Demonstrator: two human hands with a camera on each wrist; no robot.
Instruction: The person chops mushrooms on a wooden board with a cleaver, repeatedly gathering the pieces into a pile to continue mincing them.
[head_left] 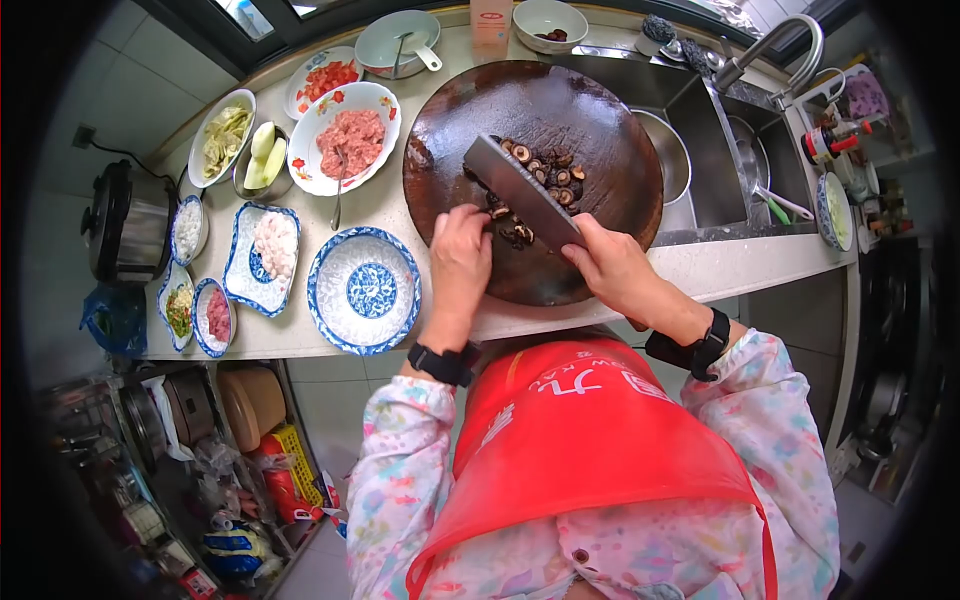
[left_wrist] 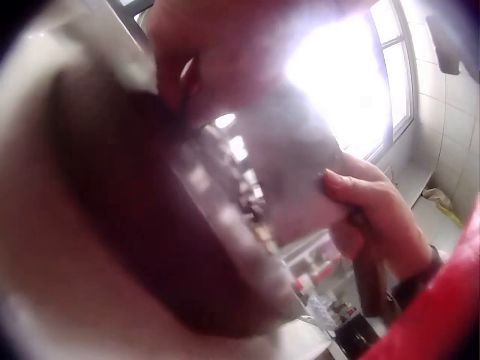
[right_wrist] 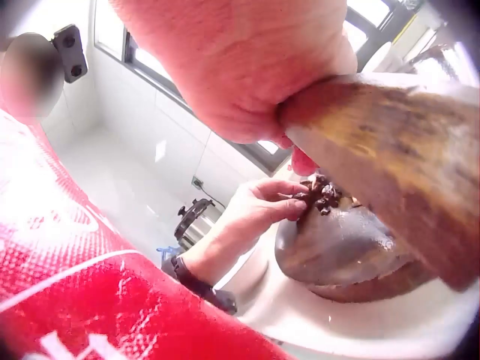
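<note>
Red apron (head_left: 590,440), nearest the camera, meets the counter's (head_left: 755,262) front edge. The right hand (head_left: 635,280) clamps its fingers on 1 cleaver (head_left: 520,187), whose blade hides some mushrooms (head_left: 562,182) on the round board (head_left: 450,120); wrist views show its handle (right_wrist: 405,150) better. The left hand's (head_left: 461,262) fingers touch mushrooms; whether they pinch, I cannot tell.

Red apron (head_left: 600,440), seemingly floral sleeves (head_left: 400,465).

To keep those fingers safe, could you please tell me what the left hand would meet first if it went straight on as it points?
The left hand would likely meet the mushroom pieces at its fingertips first, then the cleaver; the exact gap is unclear.
</note>
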